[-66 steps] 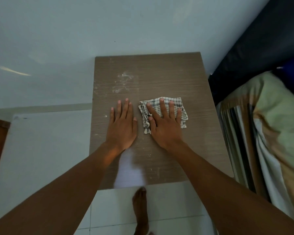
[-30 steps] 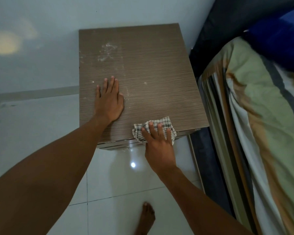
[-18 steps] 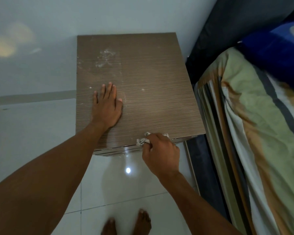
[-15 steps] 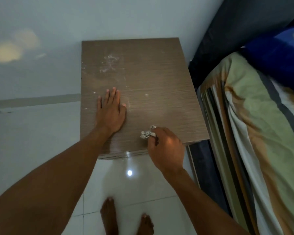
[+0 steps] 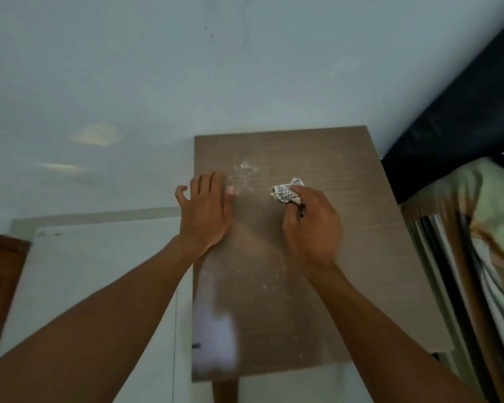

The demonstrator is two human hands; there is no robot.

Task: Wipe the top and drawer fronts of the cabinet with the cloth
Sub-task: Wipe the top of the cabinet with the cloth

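Both hands rest on the cabinet top (image 5: 317, 301). Left hand (image 5: 205, 212), open and flat with fingers together and thumb spread, lies at the top's left edge, its outer fingers reaching past that edge. Right hand (image 5: 312, 228), closed into a fist, grips the checked cloth (image 5: 285, 191), which is bunched and protrudes from the front of the fist onto the surface near the middle of the far half. White dusty smears (image 5: 245, 170) lie on the wood between the two hands and slightly beyond them; fainter specks scatter across the near half. Far edge of the top meets the pale wall (image 5: 157, 68). Left edge borders open tiled floor (image 5: 99, 271), with a brown wooden edge (image 5: 0, 286) well apart at the frame's left. Right edge runs just beside a bed with striped bedding (image 5: 477, 257) and a dark headboard (image 5: 454, 112), leaving only a narrow gap. Near edge stands over the floor; a bare foot (image 5: 224, 391) shows just below it. Drawer fronts are out of sight from this angle. No legible writing or brand appears anywhere.
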